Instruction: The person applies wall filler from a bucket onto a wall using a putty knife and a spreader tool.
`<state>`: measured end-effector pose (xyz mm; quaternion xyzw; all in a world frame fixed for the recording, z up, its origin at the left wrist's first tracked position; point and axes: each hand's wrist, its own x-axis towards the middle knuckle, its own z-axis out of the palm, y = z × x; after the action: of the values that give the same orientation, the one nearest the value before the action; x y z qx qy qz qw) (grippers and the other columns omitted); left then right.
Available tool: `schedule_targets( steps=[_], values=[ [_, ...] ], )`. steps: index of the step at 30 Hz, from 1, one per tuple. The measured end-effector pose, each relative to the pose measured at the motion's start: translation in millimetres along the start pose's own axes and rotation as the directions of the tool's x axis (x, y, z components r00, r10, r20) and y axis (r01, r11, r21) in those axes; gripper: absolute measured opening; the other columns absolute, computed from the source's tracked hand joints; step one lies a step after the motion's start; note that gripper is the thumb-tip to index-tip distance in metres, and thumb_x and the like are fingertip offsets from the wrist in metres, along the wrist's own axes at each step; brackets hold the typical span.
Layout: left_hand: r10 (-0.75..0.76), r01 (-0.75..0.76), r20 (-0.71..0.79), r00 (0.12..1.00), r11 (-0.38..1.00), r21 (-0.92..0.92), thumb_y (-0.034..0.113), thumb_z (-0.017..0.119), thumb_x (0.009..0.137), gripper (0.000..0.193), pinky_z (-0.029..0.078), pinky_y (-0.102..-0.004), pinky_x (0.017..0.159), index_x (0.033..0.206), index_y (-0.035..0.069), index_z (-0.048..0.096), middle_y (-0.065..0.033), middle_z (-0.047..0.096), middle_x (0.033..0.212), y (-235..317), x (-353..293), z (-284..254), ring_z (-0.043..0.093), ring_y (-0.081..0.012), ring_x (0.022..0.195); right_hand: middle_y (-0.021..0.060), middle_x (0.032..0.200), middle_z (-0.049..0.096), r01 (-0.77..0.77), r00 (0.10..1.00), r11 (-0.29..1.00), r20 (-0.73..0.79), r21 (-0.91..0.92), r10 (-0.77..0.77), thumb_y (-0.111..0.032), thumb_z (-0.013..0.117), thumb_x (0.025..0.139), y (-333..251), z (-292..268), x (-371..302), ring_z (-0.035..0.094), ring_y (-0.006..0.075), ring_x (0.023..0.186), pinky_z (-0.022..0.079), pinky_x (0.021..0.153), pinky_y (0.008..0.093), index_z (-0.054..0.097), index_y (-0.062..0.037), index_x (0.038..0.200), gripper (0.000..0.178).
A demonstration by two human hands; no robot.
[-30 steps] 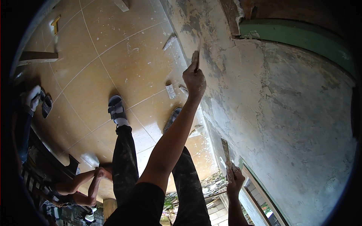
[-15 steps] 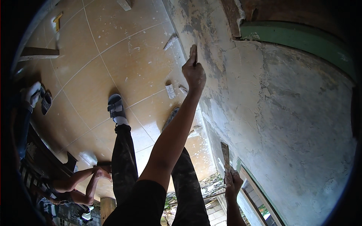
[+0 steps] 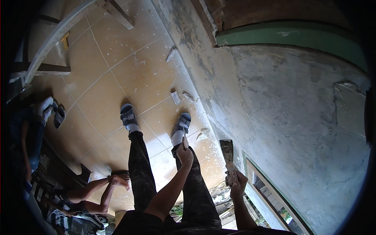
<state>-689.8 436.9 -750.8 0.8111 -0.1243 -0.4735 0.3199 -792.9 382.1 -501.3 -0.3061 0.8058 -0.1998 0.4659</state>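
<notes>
Left hand (image 3: 185, 155): grips thin tool (image 3: 185, 143); careless swing could nick leg (image 3: 194, 190).
Right hand (image 3: 239, 183): grips blade (image 3: 226, 150); bumping could scratch wall (image 3: 282, 105).
Floor (image 3: 150, 80): scraps (image 3: 203, 134) near sandal (image 3: 184, 118); stepping could slip.

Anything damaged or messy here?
Yes. The wall is patchy, with dark blotches breaking up its paler coat toward the far end. White specks and pale scraps litter the tiled floor along its base, looking untidy.
</notes>
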Motion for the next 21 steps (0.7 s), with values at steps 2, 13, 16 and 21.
schedule_targets(
  steps=[2,13,16,21],
  values=[
    [-0.182,0.218,0.123,0.975,0.883,-0.415,-0.007,0.050,0.076,0.027,0.049,-0.0289,0.071,0.101,-0.005,0.062,-0.0115,0.066,0.085,13.3,16.4,-46.6,0.061,-0.0167,0.072,0.0051,0.066,0.058,-0.104,0.985,0.995,0.136,-0.015,0.105,-0.019,0.048,0.096,-29.6,13.2,-12.5,0.048,0.0087,0.046,0.035,0.042,0.0237,0.063,0.0058,0.093,0.029],
    [0.424,-0.087,0.546,0.722,0.839,-0.537,-0.008,0.051,0.085,0.031,0.047,-0.0232,0.076,0.115,-0.005,0.056,-0.0065,0.062,0.097,354.1,-20.9,-310.2,0.058,-0.0112,0.087,0.0049,0.071,0.060,0.068,0.859,0.954,0.469,0.292,-0.205,-0.019,0.044,0.099,-224.4,69.6,-109.5,0.050,0.0088,0.048,0.036,0.042,0.0230,0.061,0.0013,0.102,0.026],
    [0.283,-0.225,0.662,0.694,0.959,-0.173,-0.010,0.050,0.082,0.035,0.048,-0.0251,0.080,0.116,-0.005,0.055,-0.0059,0.060,0.095,394.9,-57.6,-360.6,0.059,-0.0141,0.087,0.0035,0.073,0.060,0.162,0.817,0.896,0.452,0.414,-0.357,-0.022,0.046,0.098,-278.5,83.5,-135.5,0.050,0.0083,0.051,0.037,0.043,0.0221,0.061,0.0013,0.104,0.029],
    [0.277,-0.076,0.459,0.844,0.909,-0.409,-0.017,0.046,0.078,0.069,0.055,-0.0308,0.077,0.142,0.005,0.031,-0.0098,0.058,0.106,407.1,-63.8,-456.2,0.062,-0.0176,0.091,0.0047,0.071,0.061,0.219,0.801,0.850,0.408,0.480,-0.437,-0.020,0.047,0.097,-330.5,87.7,-175.4,0.050,0.0082,0.048,0.038,0.042,0.0222,0.062,0.0022,0.103,0.028]
  ],
)
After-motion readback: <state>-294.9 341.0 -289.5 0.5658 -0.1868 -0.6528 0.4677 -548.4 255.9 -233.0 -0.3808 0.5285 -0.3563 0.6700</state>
